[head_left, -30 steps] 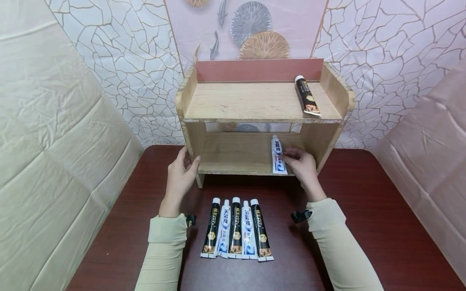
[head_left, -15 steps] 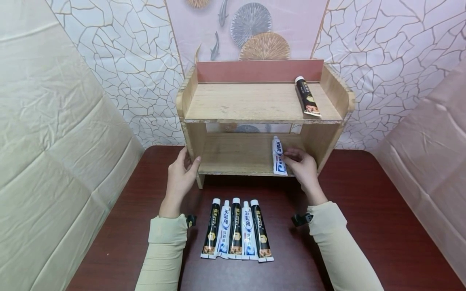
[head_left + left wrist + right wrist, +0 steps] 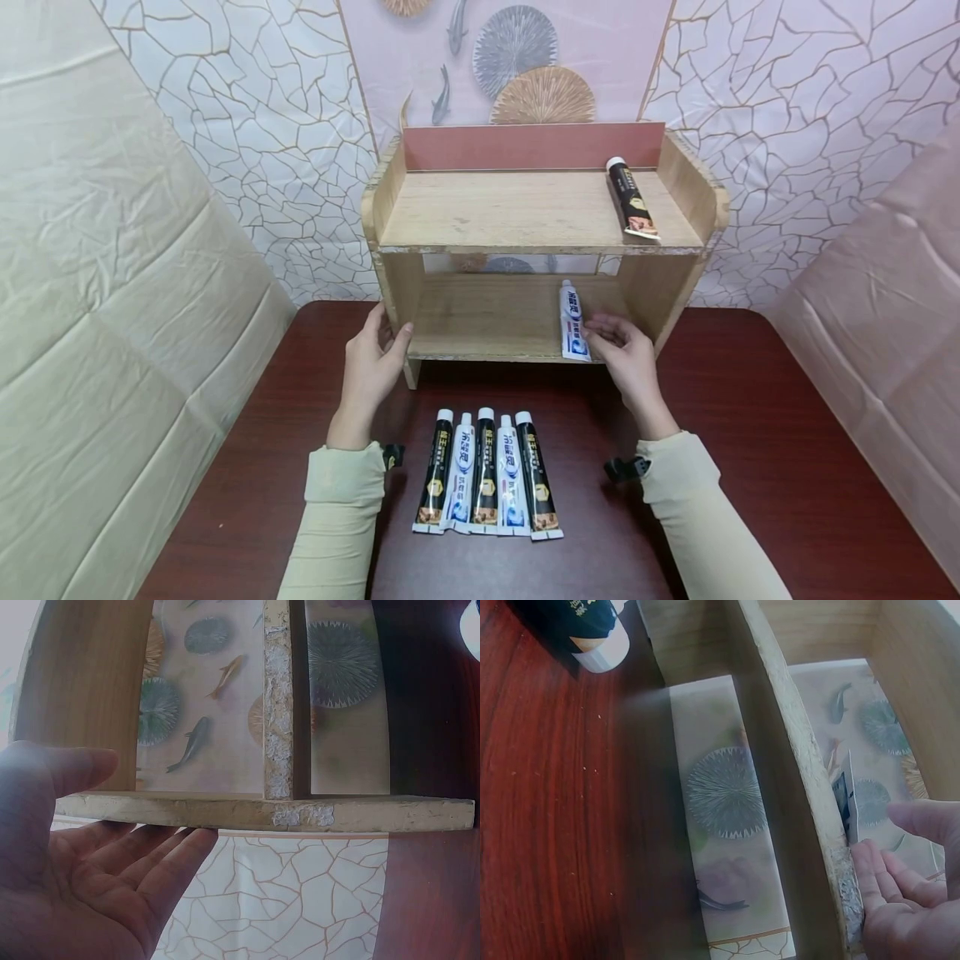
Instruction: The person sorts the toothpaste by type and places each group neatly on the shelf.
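A white-and-blue toothpaste tube (image 3: 570, 312) lies on the lower board of the wooden shelf (image 3: 487, 317), cap toward the back. Just right of it is my right hand (image 3: 628, 362), its fingertips close to the tube's edge. The right wrist view shows a gap between that hand's thumb (image 3: 922, 817) and fingers, with the tube's flat end (image 3: 853, 799) beside them. My left hand (image 3: 371, 354) holds the shelf's left side panel (image 3: 225, 810), thumb on the inner side and fingers along the outer side.
A black toothpaste tube (image 3: 632, 200) lies on the upper board, at the right. In front of the shelf, several black and white tubes (image 3: 486, 475) lie side by side on the dark red table (image 3: 247, 500). Patterned cloth (image 3: 247, 150) hangs behind.
My right hand has let go of the white toothpaste tube and drawn slightly away to the right. The tube stays on the lower board. My left hand has kept its place.
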Available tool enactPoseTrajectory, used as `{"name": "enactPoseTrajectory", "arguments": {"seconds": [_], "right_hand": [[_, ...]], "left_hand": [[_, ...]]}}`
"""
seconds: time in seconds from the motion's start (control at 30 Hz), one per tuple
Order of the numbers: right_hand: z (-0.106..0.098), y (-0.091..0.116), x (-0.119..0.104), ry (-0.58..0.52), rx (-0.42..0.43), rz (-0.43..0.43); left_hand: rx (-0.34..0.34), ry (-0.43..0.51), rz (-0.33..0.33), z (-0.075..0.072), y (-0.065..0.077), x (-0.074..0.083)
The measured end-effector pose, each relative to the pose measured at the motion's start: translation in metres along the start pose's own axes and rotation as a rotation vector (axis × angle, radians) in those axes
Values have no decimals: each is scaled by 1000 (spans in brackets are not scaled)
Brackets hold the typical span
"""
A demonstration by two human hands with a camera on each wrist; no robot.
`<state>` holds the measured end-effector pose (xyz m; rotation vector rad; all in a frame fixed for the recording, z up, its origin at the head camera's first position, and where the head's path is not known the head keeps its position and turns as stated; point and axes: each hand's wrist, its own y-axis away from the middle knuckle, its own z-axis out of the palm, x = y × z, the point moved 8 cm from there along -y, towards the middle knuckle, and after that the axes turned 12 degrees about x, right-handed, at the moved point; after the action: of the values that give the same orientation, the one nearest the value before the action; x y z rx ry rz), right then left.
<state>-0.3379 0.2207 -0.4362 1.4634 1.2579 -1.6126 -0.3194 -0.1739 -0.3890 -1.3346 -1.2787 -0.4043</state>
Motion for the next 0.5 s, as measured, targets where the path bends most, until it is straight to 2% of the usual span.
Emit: {"name": "enactPoseTrajectory", "arguments": {"seconds": [0.4,0.5], "right_hand": [[-1,6,-1,-11,13,2],[-1,11,-11,-7,3,3]], "left_hand": [[6,5,1,0,0,1],[8,8,-4,0,0,0]]}}
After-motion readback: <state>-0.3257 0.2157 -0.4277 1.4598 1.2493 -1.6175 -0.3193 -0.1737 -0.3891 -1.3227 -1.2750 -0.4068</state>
